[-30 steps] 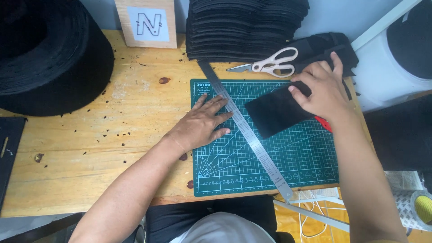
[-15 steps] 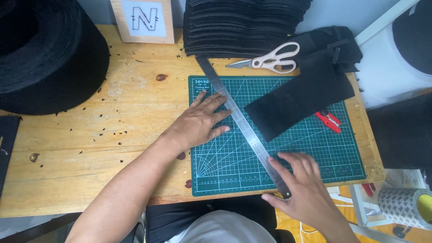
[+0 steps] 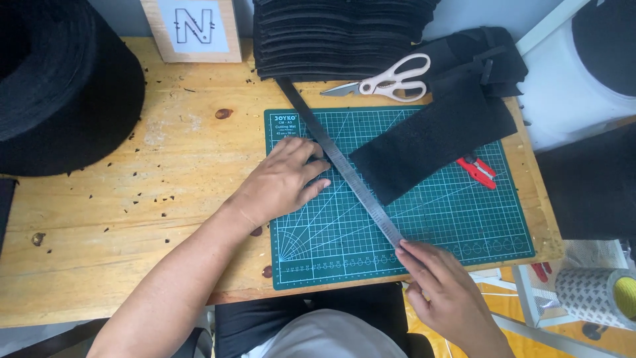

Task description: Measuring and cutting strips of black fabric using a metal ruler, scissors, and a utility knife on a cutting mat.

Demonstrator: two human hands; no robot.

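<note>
Left hand [image 3: 286, 180] flat, open, pressing steel ruler [image 3: 344, 166] | right hand [image 3: 442, 288] open, fingertips on ruler's end

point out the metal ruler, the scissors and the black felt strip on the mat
metal ruler [image 3: 344, 169], head view, middle of its blade
scissors [image 3: 391, 81], head view, near the pivot
black felt strip [image 3: 434, 142], head view, its centre

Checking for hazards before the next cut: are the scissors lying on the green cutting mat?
No, the scissors lie on the wooden table just beyond the cutting mat.
</note>
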